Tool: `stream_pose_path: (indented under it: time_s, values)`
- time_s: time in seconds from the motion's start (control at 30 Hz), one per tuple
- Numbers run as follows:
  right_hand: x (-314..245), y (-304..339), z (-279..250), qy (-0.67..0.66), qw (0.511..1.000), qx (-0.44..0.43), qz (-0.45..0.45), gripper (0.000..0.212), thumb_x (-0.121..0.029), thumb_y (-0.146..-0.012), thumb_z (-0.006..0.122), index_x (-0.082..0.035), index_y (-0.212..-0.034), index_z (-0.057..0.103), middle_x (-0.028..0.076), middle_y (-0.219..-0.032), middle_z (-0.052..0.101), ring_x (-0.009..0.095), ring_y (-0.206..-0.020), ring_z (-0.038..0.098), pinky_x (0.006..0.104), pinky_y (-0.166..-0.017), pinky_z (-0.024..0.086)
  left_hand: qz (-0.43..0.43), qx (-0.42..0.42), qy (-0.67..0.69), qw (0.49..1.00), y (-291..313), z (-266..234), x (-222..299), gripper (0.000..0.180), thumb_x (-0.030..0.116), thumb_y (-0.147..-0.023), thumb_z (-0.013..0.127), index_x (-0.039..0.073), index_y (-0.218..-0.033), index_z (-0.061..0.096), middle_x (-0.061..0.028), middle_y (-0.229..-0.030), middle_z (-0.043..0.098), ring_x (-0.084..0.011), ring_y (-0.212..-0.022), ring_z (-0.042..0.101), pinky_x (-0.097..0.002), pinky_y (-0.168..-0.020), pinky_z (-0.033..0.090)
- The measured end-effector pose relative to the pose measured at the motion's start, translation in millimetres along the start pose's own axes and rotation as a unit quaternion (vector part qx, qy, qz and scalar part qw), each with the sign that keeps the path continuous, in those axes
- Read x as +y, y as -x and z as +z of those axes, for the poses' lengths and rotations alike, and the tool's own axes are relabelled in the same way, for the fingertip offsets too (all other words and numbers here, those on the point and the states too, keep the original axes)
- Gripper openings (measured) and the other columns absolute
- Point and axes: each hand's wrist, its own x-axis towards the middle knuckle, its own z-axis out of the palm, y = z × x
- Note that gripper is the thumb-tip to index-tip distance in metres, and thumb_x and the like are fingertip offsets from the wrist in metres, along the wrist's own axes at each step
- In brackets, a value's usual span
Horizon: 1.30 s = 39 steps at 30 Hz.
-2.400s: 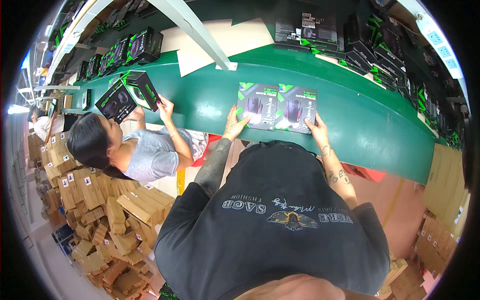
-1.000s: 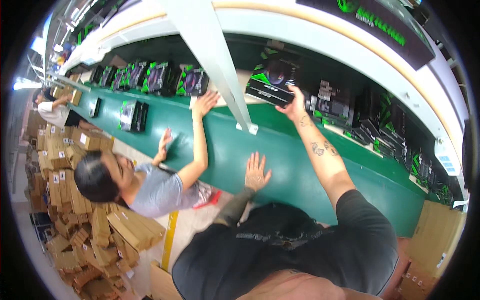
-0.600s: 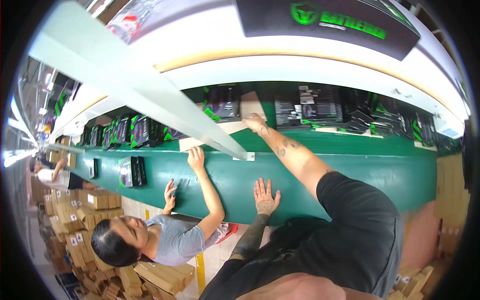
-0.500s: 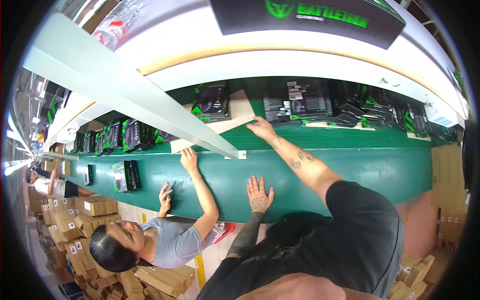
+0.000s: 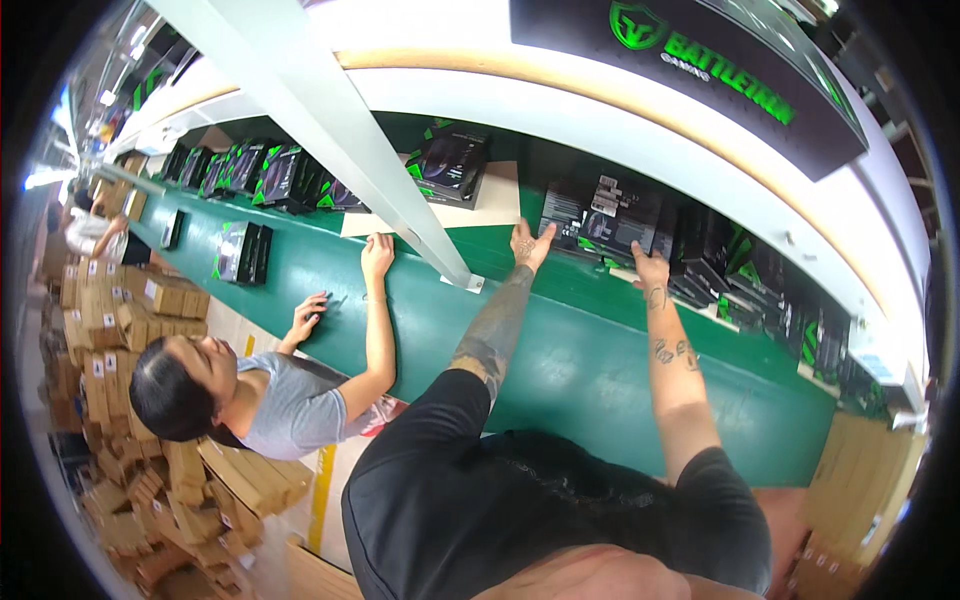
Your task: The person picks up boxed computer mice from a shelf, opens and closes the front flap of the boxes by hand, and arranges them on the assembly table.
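Note:
Black boxes with green accents (image 5: 612, 212) lie printed side up on a cardboard sheet, on the far part of the green bench (image 5: 560, 340). Close to their left end is my left hand (image 5: 528, 246), its thumb apart from the fingers and near the box corner. At their front edge my right hand (image 5: 650, 268) reaches in with parted fingers, thumb and fingertips at the boxes. Whether either hand bears on a box is hard to see. Left of my left hand, a flat cardboard sheet (image 5: 500, 198) carries a stack of similar black boxes (image 5: 450, 165).
A white slanted post (image 5: 370, 170) meets the bench left of my arms. On the left a co-worker (image 5: 270, 395) has one hand at the cardboard's edge. More black boxes (image 5: 745, 265) stand at right. A white shelf (image 5: 600, 125) overhangs the back; brown cartons (image 5: 180, 490) fill the floor at left.
My right hand has left the cardboard sheet and moved right to the black boxes. My left hand has risen from the bench's near part to the boxes' left end. The view has shifted and turned.

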Motion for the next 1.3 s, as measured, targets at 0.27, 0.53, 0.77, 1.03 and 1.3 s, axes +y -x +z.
stream_pose_path:
  time_s: [0.27, 0.53, 0.77, 1.03, 1.3]
  values:
    - [16, 23, 19, -0.388, 0.915, -0.106, -0.019, 0.053, -0.031, -0.081, 0.063, -0.002, -0.122, 0.046, 0.009, -0.106, 0.058, 0.017, -0.084, 0.059, 0.0261, -0.061, 0.052, 0.028, -0.026, 0.415, 0.909, 16, 8, 14, 0.056, 0.025, -0.073, 0.071, 0.007, -0.121, 0.048, -0.0123, -0.104, 0.057, -0.0190, -0.098, 0.054, -0.0297, -0.087, 0.041]
    - [65, 100, -29, -0.433, 0.894, 0.002, -0.112, 0.052, -0.012, -0.074, 0.068, -0.008, -0.122, 0.049, 0.004, -0.104, 0.057, 0.015, -0.091, 0.052, 0.0292, -0.078, 0.040, 0.387, 0.126, -0.028, 0.913, 140, -92, 67, 0.064, 0.011, -0.055, 0.071, 0.009, -0.114, 0.046, -0.0114, -0.108, 0.050, -0.0301, -0.097, 0.046, -0.0389, -0.085, 0.036]
    - [131, 254, -19, 0.175, 0.875, -0.093, -0.442, 0.053, -0.035, -0.072, 0.065, -0.011, -0.117, 0.051, 0.016, -0.114, 0.052, 0.033, -0.103, 0.050, 0.0428, -0.087, 0.039, 0.454, -0.182, -0.320, 0.811, 267, -142, -65, 0.073, 0.032, -0.059, 0.072, 0.015, -0.124, 0.044, -0.0076, -0.126, 0.043, -0.0250, -0.111, 0.041, -0.0426, -0.091, 0.032]
    - [222, 210, -20, 0.204, 0.943, 0.115, -0.238, 0.083, -0.043, -0.068, 0.067, -0.004, -0.132, 0.030, 0.024, -0.126, 0.041, 0.036, -0.116, 0.040, 0.0416, -0.096, 0.033, 0.323, -0.150, -0.385, 0.851, 257, -166, -102, 0.122, 0.056, -0.044, 0.076, 0.006, -0.138, 0.016, -0.0263, -0.141, 0.009, -0.0454, -0.127, 0.016, -0.0509, -0.101, 0.023]
    - [216, 231, -14, 0.112, 0.986, -0.056, -0.114, 0.104, -0.047, -0.065, 0.071, 0.004, -0.135, 0.014, 0.027, -0.125, 0.041, 0.037, -0.112, 0.046, 0.0370, -0.094, 0.039, 0.301, -0.111, -0.261, 0.910, 263, -134, -118, 0.116, 0.051, -0.052, 0.077, -0.010, -0.131, 0.019, -0.0284, -0.137, 0.020, -0.0352, -0.127, 0.027, -0.0384, -0.099, 0.033]
